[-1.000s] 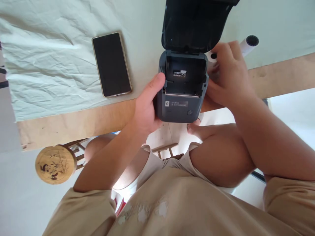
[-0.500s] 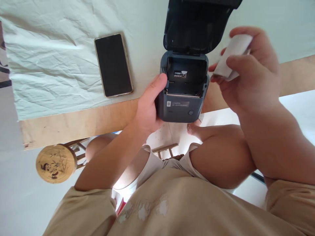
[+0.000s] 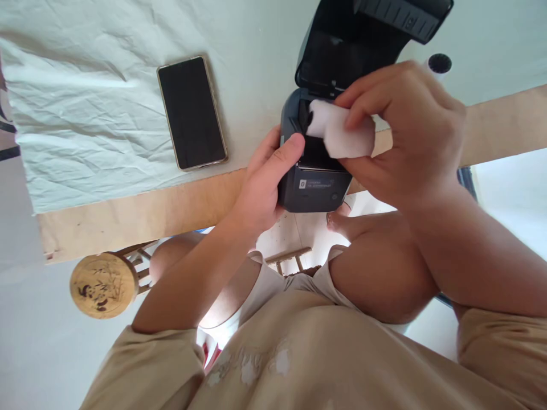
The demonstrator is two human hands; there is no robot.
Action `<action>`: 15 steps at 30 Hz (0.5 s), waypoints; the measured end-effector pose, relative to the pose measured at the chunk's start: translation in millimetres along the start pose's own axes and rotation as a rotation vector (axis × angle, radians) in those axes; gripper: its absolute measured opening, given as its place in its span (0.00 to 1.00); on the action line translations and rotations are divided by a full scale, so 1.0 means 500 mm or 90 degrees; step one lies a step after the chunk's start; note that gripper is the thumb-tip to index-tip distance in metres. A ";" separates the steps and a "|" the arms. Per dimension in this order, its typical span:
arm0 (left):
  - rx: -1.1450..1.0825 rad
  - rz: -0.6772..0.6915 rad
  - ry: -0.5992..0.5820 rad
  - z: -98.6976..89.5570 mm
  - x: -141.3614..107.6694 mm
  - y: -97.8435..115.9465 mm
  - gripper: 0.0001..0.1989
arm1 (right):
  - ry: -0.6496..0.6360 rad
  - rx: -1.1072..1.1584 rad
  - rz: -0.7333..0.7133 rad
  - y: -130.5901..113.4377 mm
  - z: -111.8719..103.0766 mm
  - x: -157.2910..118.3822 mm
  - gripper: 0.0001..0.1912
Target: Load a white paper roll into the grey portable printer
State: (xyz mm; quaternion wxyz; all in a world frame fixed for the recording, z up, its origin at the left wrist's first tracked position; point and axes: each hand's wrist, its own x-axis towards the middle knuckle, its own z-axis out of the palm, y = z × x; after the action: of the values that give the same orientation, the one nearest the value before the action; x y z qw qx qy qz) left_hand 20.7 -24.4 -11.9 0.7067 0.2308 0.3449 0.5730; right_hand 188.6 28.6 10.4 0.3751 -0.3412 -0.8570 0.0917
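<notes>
A small dark printer (image 3: 316,191) is at the table's front edge, its lid (image 3: 346,48) swung up and back. My left hand (image 3: 273,176) grips the printer's left side, thumb on the rim of the compartment. Between the fingers and thumb of my right hand (image 3: 405,131) is a white paper roll (image 3: 348,134), its left end inside the open compartment and its loose paper hanging over the front. The right part of the compartment is hidden behind my right hand and the paper.
A phone (image 3: 193,113) with a dark screen lies left of the printer on the pale green cloth (image 3: 102,102). Behind my right hand stands a small white roll with a dark end (image 3: 440,64). A round wooden stool (image 3: 103,285) is below the table edge (image 3: 141,208) at left.
My right hand has moved left with the paper roll, from beside the printer to its open compartment. The printer and lid have shifted and tilted slightly. The dark-ended roll has come into view.
</notes>
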 end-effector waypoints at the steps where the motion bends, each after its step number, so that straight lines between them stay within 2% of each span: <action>1: -0.002 0.001 0.005 0.001 0.001 0.000 0.10 | -0.011 -0.007 -0.020 0.003 -0.001 0.001 0.13; 5: -0.011 -0.006 0.031 0.002 0.003 -0.001 0.10 | 0.017 0.024 -0.057 -0.001 -0.005 -0.005 0.07; 8: -0.021 -0.010 0.014 0.000 0.001 0.002 0.11 | 0.031 0.033 -0.108 -0.019 -0.001 -0.014 0.05; 11: -0.013 -0.002 0.005 -0.003 -0.003 0.005 0.09 | 0.011 0.005 -0.167 -0.033 0.005 -0.020 0.06; 13: 0.006 -0.001 -0.001 -0.005 -0.004 0.006 0.11 | -0.014 0.012 -0.193 -0.031 0.003 -0.020 0.08; 14: 0.017 0.001 -0.005 -0.007 -0.004 0.006 0.13 | -0.012 0.037 -0.194 -0.028 0.000 -0.019 0.09; 15: 0.026 0.007 -0.004 -0.008 -0.004 0.005 0.14 | 0.012 0.074 -0.146 -0.023 -0.006 -0.018 0.11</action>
State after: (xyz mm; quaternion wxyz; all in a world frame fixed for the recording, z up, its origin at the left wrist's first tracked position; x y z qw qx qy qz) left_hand 15.6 -25.9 -12.3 0.6998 0.2491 0.3529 0.5689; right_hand 189.0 13.8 12.0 0.4105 -0.2195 -0.8799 0.0948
